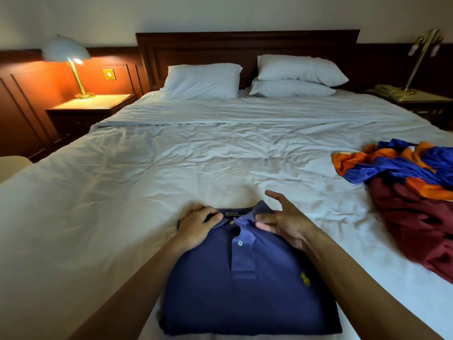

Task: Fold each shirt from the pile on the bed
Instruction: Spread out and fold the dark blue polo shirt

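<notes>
Gripping polo shirt (245, 298), left hand (199, 228); right hand (285, 223) touches

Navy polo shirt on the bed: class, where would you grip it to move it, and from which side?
Probably the side edges of the navy polo shirt, coming in underneath from left and right: it lies flat, folded into a rectangle.

Lit lamp (66, 51) on wooden nightstand (107, 104)
</notes>
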